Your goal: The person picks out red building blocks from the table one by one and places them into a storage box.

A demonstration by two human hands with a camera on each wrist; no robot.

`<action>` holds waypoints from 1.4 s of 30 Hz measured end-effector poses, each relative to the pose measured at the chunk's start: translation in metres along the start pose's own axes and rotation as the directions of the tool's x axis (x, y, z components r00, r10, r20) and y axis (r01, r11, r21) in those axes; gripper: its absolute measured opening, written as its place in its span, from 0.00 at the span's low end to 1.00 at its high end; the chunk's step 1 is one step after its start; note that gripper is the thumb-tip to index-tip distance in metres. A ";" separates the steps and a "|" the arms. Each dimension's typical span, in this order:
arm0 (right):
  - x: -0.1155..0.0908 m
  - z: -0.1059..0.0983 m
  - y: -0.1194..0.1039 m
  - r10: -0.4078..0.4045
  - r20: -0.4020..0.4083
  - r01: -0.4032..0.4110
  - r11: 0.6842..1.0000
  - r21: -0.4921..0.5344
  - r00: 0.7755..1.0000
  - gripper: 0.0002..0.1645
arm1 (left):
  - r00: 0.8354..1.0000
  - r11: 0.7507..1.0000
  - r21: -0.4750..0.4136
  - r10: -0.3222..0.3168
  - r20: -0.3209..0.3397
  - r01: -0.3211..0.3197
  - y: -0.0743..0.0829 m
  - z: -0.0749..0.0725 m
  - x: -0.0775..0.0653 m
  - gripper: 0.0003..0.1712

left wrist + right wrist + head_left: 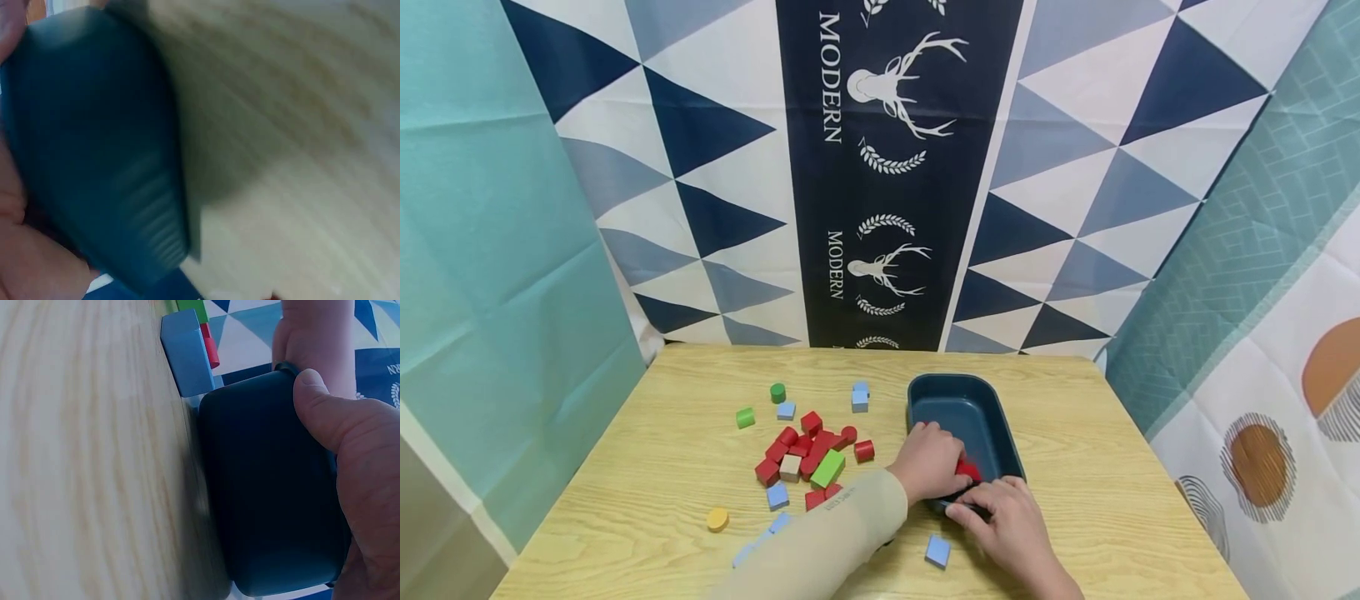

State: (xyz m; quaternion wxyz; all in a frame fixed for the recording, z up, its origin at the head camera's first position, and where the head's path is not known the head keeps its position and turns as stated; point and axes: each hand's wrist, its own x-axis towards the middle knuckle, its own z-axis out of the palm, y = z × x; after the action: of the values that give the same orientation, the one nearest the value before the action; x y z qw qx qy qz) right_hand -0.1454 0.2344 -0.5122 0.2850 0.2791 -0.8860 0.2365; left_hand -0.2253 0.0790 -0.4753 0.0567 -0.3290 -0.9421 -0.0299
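Note:
A dark teal tray (pixel 958 383) stands on the right half of the table. My left hand (pixel 928 458) reaches over its left rim with curled fingers, holding a red block (pixel 968 472) that shows beside the thumb. The fingertips and the inside of the grip are hidden. At the near end, my right hand (pixel 1009 525) pinches the tray's rim between thumb and fingers. Up close in the right wrist view, the thumb (pixel 312 394) lies over the edge of the tray. In the left wrist view, the tray's outer wall (pixel 106 137) fills the left side.
Left of the tray lies a heap of red blocks (pixel 820 450) with a green block (pixel 828 469) and a plain wooden block (pixel 790 467). Blue blocks (pixel 937 552) are scattered around. A yellow disc (pixel 717 520) and green cylinders (pixel 745 417) lie further left.

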 end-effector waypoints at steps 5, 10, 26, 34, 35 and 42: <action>0.001 0.001 -0.001 -0.031 -0.045 0.032 0.999 0.017 0.999 0.10 | 1.000 1.000 -0.010 0.003 -0.028 -0.003 0.005 0.004 -0.002 0.17; 0.002 0.001 -0.001 -0.050 -0.054 0.051 0.999 0.015 0.997 0.09 | 0.999 0.999 -0.048 0.011 -0.051 -0.014 0.004 0.006 -0.005 0.19; 0.000 0.002 0.001 -0.036 -0.020 0.036 0.999 -0.004 0.999 0.09 | 0.976 0.971 -0.204 0.084 -0.202 -0.126 -0.008 0.003 -0.047 0.09; 0.001 0.000 -0.001 0.013 0.013 -0.013 1.000 -0.016 1.000 0.09 | 0.962 0.961 -0.129 -0.256 -0.091 0.244 -0.057 -0.017 -0.061 0.15; 0.001 0.000 -0.001 0.015 0.009 -0.015 1.000 -0.014 1.000 0.09 | 0.956 0.952 -0.125 -0.289 -0.053 0.280 -0.062 -0.018 -0.062 0.15; 0.002 -0.001 -0.001 0.011 -0.008 -0.011 1.000 0.001 1.000 0.09 | 0.952 0.949 -0.078 -0.304 0.042 0.307 -0.081 -0.008 -0.071 0.11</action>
State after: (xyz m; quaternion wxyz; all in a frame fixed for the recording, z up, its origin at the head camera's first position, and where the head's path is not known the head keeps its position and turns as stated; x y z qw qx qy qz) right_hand -0.1458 0.2332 -0.5103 0.2871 0.2733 -0.8862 0.2397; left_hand -0.2199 -0.0283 -0.4775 0.0238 -0.1818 -0.9804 -0.0727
